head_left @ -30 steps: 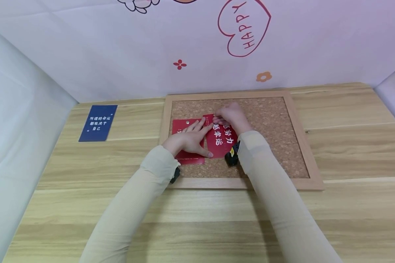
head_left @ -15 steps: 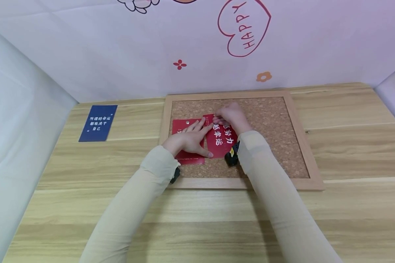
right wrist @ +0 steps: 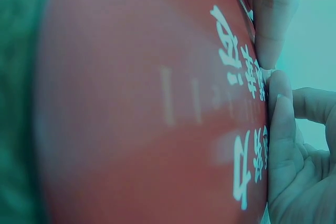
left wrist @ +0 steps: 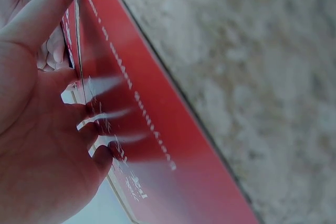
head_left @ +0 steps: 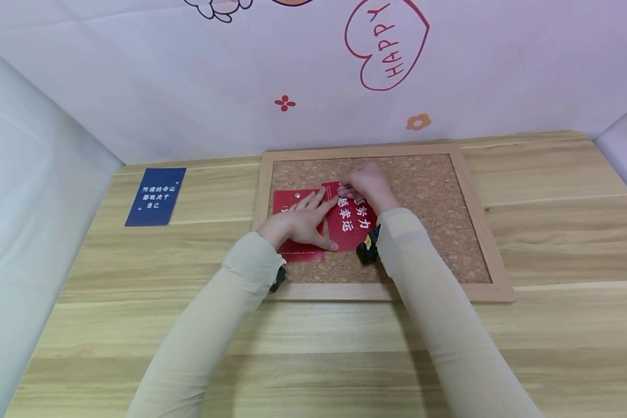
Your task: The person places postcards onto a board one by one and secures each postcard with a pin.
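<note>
A cork board [head_left: 423, 197] in a wooden frame lies on the table with two red cards on it. My left hand [head_left: 303, 225] rests with spread fingers over the left red card [head_left: 305, 255], its thumb and index finger reaching the right red card [head_left: 335, 232]. A silver round thumbtack [head_left: 297, 195] sits near the left card's top. My right hand [head_left: 367, 181] bends its fingers at the right card's top edge. In the right wrist view its fingertips [right wrist: 280, 85] pinch a small pale thing [right wrist: 267, 71], mostly hidden, against the card.
On the table [head_left: 136, 325] to the left lies a blue card [head_left: 154, 216] with white writing. A white cloth backdrop [head_left: 198, 98] with printed flowers and a heart stands behind the board. Black wrist cameras [head_left: 367, 251] hang by both sleeves.
</note>
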The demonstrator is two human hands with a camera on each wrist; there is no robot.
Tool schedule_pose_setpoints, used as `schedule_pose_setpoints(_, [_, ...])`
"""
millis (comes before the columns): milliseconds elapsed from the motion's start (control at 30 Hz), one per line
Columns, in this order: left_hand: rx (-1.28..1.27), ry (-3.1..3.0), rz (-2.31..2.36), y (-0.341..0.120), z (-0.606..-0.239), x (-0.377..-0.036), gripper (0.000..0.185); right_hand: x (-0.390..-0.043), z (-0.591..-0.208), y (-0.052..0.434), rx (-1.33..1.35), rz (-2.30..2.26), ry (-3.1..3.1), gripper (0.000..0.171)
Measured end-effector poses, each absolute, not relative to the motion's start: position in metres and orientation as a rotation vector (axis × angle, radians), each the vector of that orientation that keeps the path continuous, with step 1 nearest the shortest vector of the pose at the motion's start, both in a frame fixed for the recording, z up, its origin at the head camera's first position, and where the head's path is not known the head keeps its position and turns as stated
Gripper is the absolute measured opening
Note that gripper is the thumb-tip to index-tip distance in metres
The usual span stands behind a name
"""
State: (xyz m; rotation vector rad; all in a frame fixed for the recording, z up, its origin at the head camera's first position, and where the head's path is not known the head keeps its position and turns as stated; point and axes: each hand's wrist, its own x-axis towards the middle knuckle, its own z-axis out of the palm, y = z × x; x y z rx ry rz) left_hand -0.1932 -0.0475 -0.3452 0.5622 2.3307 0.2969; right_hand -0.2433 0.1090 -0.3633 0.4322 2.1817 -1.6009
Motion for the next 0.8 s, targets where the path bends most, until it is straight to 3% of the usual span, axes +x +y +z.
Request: schedule_pose_setpoints(800, [0.546,2.325,0.303,-0.047,-0.3451,-0.1929,0.098,-0.2417,-0.3625,0.109,0.424,-1.623,2.18,0.028])
